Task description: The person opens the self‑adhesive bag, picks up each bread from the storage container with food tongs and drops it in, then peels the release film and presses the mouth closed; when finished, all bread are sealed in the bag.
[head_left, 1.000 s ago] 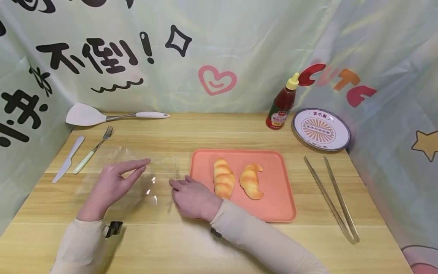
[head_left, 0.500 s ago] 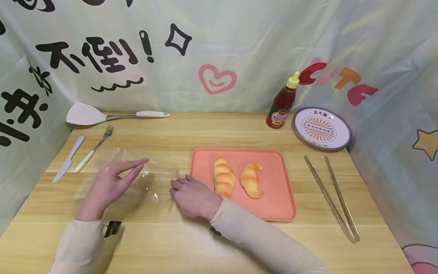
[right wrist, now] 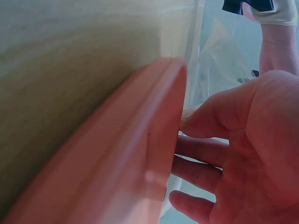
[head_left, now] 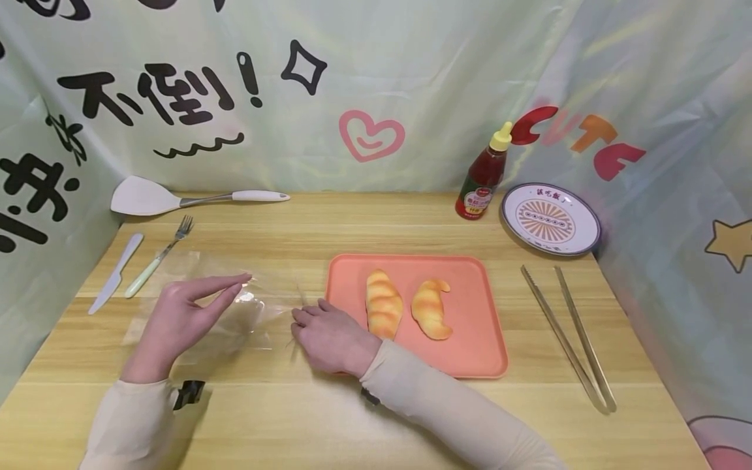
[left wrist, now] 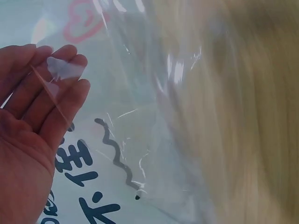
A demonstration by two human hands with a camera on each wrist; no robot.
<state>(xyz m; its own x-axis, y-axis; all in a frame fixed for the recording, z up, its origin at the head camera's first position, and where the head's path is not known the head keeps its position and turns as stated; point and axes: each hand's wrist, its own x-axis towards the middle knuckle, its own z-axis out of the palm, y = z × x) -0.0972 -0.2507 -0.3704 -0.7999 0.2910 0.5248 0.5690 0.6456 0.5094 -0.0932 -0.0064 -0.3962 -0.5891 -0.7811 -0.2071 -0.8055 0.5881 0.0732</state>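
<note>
A clear plastic bag (head_left: 229, 329) lies on the table at the left, glossy and creased. My left hand (head_left: 182, 320) pinches its upper layer between thumb and fingertips, and a thin flap of film overlaps the fingers in the left wrist view. At the bag's right end, my right hand (head_left: 337, 336) pinches the edge with thumb and forefinger. That hand lies over the near left corner of a pink tray (head_left: 470, 356), its other fingers loosely extended in the right wrist view. On the tray sit a long bread roll (head_left: 384, 305) and a croissant (head_left: 431, 310).
A table knife (head_left: 116, 274) and a fork (head_left: 158, 258) lie left of the bag, with a white spatula (head_left: 143, 197) behind them. At the right are a ketchup bottle (head_left: 484, 179), a plate (head_left: 552, 222) leaning on the backdrop and metal tongs (head_left: 587, 346).
My left hand has shifted slightly left, drawing the bag's film with it, and the film shows brighter creases. My right hand has stayed almost in place.
</note>
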